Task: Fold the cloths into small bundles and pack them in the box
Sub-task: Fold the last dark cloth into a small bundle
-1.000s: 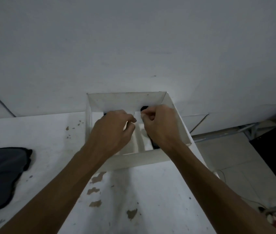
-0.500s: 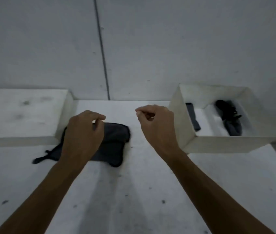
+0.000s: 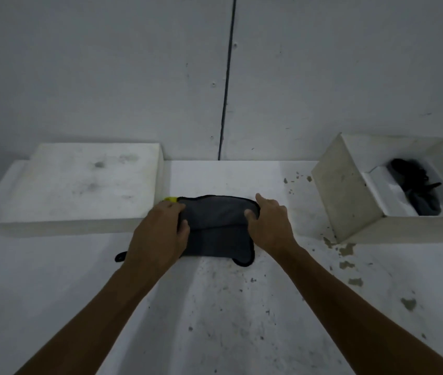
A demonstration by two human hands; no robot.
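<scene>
A dark grey cloth (image 3: 216, 228) with a black hem lies on the white table (image 3: 215, 307), its far half folded over. My left hand (image 3: 160, 234) grips the cloth's left end, near a yellow tag (image 3: 171, 199). My right hand (image 3: 267, 221) pinches the right end, thumb on top. The open white box (image 3: 350, 196) stands at the right against the wall, apart from both hands. A dark cloth bundle (image 3: 418, 190) lies inside it beside a white divider.
A flat white box lid (image 3: 79, 185) rests upside down at the left, touching the cloth's left end. The grey wall (image 3: 215, 77) rises right behind the table. Chipped paint spots mark the table near the box.
My hands left the box, moved left across the table and took hold of both ends of the grey cloth. The view swung left with them.
</scene>
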